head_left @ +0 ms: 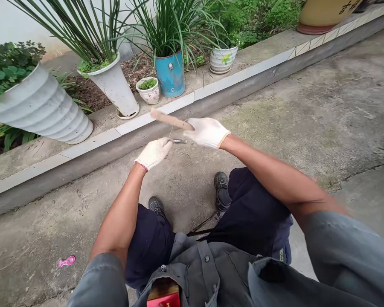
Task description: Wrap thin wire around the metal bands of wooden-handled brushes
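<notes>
My right hand (207,132), in a white knit glove, is closed around one end of a wooden stick (169,119). The stick points left and slightly up; its far end is blurred. Lower and to the left, my left hand (154,153), gloved too, pinches a small dark metal piece (179,141) that juts out toward the right hand. A thin wire or string (171,131) rises from the left fingertips to the stick. I cannot tell how it is fastened there. Both hands are in front of the low ledge, above the concrete ground.
A tiled ledge (160,119) crosses in front of me. On it stand a ribbed white planter (48,106), a tall white pot (115,85), a blue bucket (171,74) and smaller pots. A pink object (66,261) lies on the ground at left.
</notes>
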